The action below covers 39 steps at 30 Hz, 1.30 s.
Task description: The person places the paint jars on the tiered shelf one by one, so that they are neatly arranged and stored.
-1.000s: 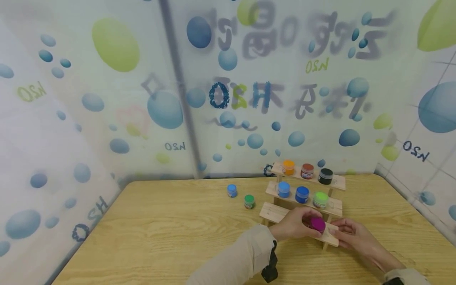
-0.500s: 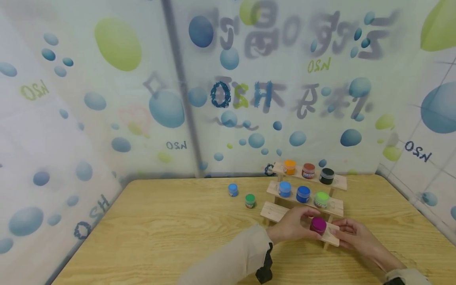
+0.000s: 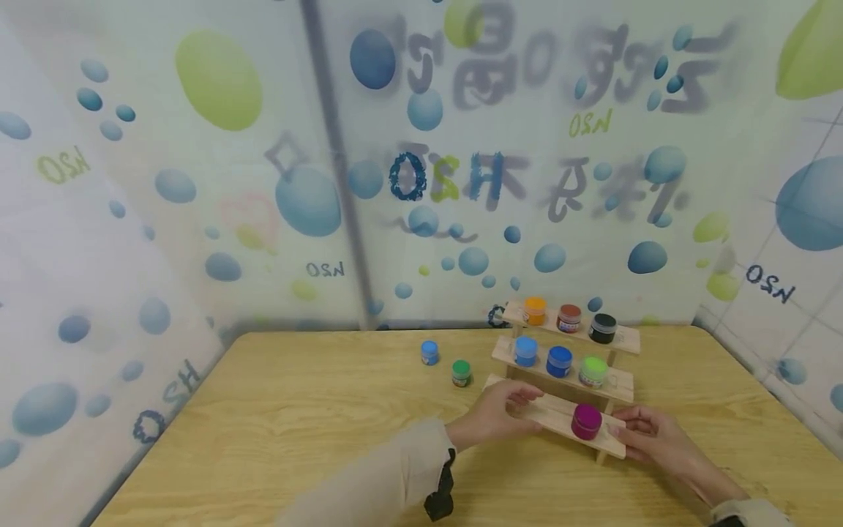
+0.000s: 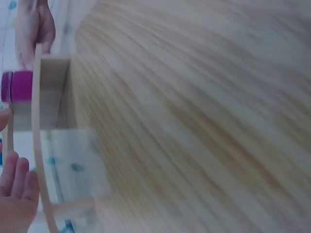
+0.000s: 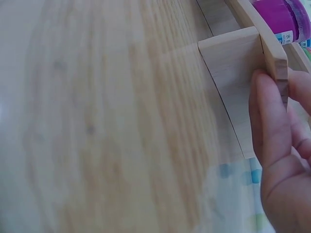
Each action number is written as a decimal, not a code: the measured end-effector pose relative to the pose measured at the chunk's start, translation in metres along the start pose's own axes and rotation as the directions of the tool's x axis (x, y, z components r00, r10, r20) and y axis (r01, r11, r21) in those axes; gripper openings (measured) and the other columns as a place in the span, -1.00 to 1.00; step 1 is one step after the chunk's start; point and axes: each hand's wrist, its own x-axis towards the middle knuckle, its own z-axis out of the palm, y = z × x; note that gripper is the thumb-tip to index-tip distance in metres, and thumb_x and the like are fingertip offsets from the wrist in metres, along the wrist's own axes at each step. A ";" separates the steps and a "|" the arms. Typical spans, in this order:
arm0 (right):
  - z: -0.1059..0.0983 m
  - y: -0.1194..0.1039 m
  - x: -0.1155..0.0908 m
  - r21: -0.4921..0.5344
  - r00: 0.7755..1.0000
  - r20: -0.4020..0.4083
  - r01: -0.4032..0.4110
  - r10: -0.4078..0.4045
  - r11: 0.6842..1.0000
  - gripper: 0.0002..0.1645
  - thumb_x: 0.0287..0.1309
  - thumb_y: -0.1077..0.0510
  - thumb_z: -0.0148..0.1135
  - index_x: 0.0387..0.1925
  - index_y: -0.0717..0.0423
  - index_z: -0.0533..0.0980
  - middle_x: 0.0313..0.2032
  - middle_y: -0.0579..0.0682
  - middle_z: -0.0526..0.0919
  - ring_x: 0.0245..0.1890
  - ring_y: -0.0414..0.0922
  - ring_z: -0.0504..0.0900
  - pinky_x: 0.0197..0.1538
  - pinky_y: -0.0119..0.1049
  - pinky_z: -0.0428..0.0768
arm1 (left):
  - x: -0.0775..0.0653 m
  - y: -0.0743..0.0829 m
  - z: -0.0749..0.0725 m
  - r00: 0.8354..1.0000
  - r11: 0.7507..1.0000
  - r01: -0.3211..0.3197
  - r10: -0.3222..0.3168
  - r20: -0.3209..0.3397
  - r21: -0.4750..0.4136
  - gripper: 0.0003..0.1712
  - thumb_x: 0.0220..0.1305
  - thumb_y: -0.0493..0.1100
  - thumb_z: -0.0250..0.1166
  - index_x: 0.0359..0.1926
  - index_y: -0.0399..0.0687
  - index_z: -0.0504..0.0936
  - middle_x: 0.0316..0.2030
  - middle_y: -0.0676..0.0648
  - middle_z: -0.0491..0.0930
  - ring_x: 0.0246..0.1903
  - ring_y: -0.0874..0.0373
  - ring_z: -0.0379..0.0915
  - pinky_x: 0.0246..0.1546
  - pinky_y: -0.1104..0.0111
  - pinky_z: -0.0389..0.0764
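Observation:
A purple paint jar stands on the lowest step of a three-tier wooden rack, towards its right end. My left hand is over the left part of that step, apart from the jar, fingers relaxed and holding nothing. In the left wrist view its fingers are beside the board's edge. My right hand pinches the right end of the lowest step; in the right wrist view its fingers lie under the board with the thumb on the other side.
The middle step carries light blue, dark blue and lime green jars. On the top step are orange, brown-red and black jars. A small blue jar and a green jar stand on the table left of the rack.
My left hand has let go of the purple paint jar and moved left along the lowest step. The jar stays on the board. My right hand keeps its grip on the rack's end.

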 end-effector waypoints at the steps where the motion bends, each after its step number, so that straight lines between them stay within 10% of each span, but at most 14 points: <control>1: 0.000 0.000 0.000 0.003 1.000 0.004 -0.001 0.001 1.000 -0.50 0.21 0.23 0.02 -0.06 0.65 0.17 -0.32 -0.05 0.52 -0.34 -0.27 0.54 -0.30 -0.36 0.56 | -0.003 -0.004 -0.004 1.000 1.000 -0.001 0.001 -0.006 -0.009 -0.57 0.03 -0.21 0.32 -0.02 -0.10 0.50 -0.09 0.04 0.49 -0.13 0.30 0.39 -0.13 0.50 0.40; 15: 0.001 -0.001 0.000 -0.017 1.000 -0.001 -0.018 0.018 1.000 -0.46 0.21 0.21 0.03 -0.05 0.66 0.15 -0.31 -0.03 0.52 -0.34 -0.28 0.54 -0.30 -0.36 0.56 | -0.019 -0.030 -0.060 0.983 0.999 0.031 -0.038 -0.178 -0.038 -0.69 0.15 -0.30 0.19 -0.06 -0.30 0.50 -0.14 -0.20 0.51 -0.15 -0.05 0.42 -0.19 0.29 0.45; 19: 0.001 -0.001 0.000 -0.015 1.000 0.006 -0.012 0.012 1.000 -0.45 0.21 0.21 0.02 -0.04 0.67 0.13 -0.31 -0.04 0.52 -0.34 -0.28 0.54 -0.32 -0.36 0.56 | -0.018 -0.046 -0.063 0.978 0.999 0.032 -0.038 -0.206 -0.034 -0.70 0.15 -0.30 0.19 -0.07 -0.29 0.50 -0.20 -0.20 0.53 -0.22 0.06 0.45 -0.24 0.35 0.47; 26: 0.001 0.000 0.000 0.017 0.999 0.002 -0.033 0.033 0.999 -0.43 0.19 0.19 0.06 -0.03 0.65 0.15 -0.27 -0.02 0.52 -0.30 -0.26 0.54 -0.26 -0.32 0.56 | -0.025 -0.026 -0.070 0.964 0.999 0.025 -0.036 -0.262 -0.049 -0.74 0.13 -0.38 0.18 -0.13 -0.42 0.50 -0.23 -0.34 0.50 -0.23 -0.16 0.42 -0.25 0.25 0.49; 39: 0.001 -0.001 0.000 0.024 0.998 -0.010 -0.062 0.062 0.998 -0.37 0.17 0.14 0.09 0.01 0.62 0.14 -0.23 0.01 0.51 -0.27 -0.25 0.54 -0.23 -0.29 0.55 | 0.002 -0.063 -0.066 0.922 0.988 0.156 -0.143 -0.359 0.007 -0.71 0.09 -0.27 0.25 -0.12 -0.26 0.54 -0.19 -0.11 0.49 -0.16 -0.01 0.37 -0.24 0.24 0.46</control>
